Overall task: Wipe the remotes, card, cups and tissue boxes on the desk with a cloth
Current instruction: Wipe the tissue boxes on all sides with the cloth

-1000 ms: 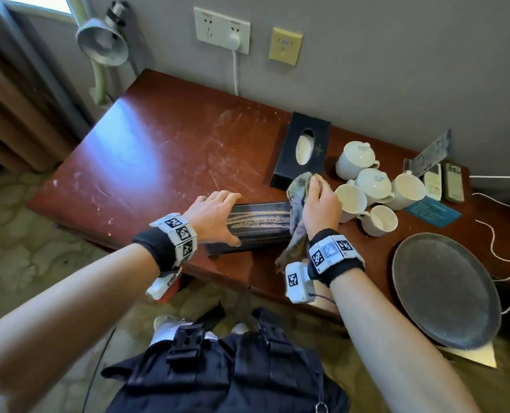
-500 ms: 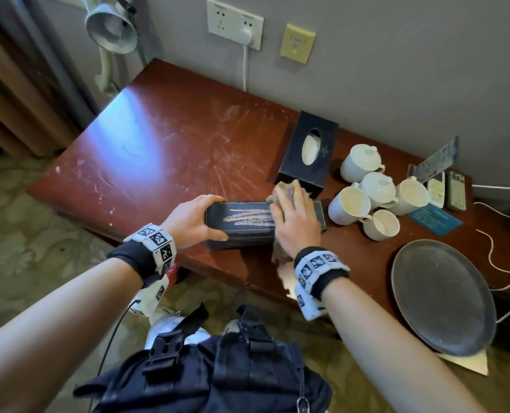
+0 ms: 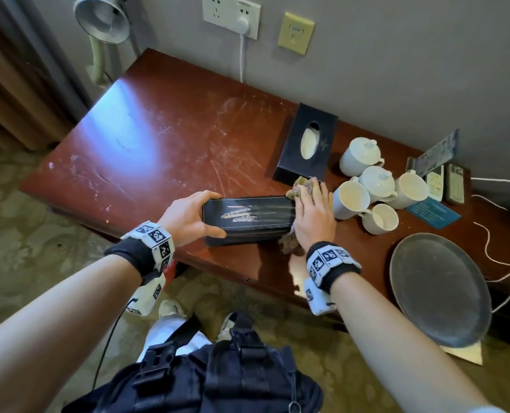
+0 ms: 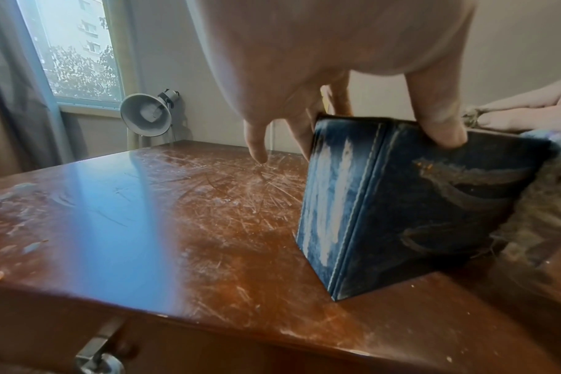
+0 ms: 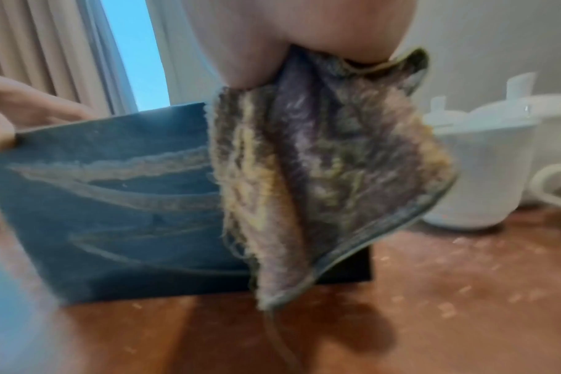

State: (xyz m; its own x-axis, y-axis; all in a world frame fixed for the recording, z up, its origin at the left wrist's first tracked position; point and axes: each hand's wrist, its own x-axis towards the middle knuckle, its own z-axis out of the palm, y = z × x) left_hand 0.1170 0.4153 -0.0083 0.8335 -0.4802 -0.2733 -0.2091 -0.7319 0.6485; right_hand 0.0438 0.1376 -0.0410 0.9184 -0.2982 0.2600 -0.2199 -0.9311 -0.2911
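Your desk (image 3: 164, 138) is a scratched, reddish-brown top filling the middle of the head view. On it, near the front edge at centre, stands a dark tissue box (image 3: 247, 217); a second tissue box (image 3: 305, 144) lies behind it. Right of these you have white cups (image 3: 375, 186), two remotes (image 3: 445, 183), a blue card (image 3: 432, 214) and a grey round tray (image 3: 438, 289).
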